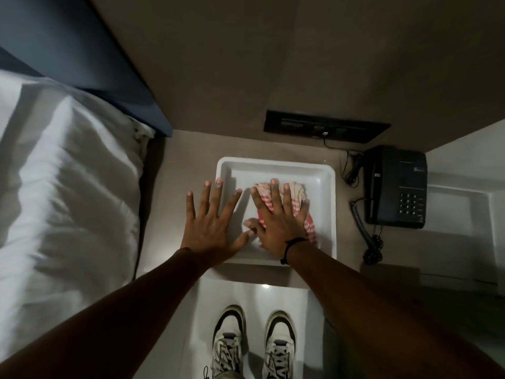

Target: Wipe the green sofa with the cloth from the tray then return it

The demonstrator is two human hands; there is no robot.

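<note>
Head view, looking steeply down at a bedside counter (185, 160) in dim light. White tray (276, 166) sits square at the middle of the counter, its near rim close to the counter's front edge. Cloth (296, 191), red-and-white checked with a pale bunched part, lies inside the tray toward its right side, reaching from mid-tray down toward the near right corner. Right hand (276, 220) is laid flat on the cloth, palm down, fingers extended and slightly spread, not curled around the fabric; fingertips (274, 182) reach the far part of the cloth. A dark band (293, 246) circles the right wrist. Left hand (210, 228) is likewise open and flat, fingers fanned, over the tray's left rim: palm over the near left corner, fingers pointing toward the far left corner. Whether it presses on the rim or hovers just above cannot be told. Its thumb lies just beside the right hand's thumb. Black telephone (396, 187) stands at the counter's right edge, well clear of the tray, its coiled cord (366, 231) trailing along the counter between them. Dark switch panel (325, 127) is on the wall behind the counter's back edge. White bedding (68, 173) fills the left side, beside the counter's left edge. Two sneakers (254, 343) show on the pale floor below the front edge.
</note>
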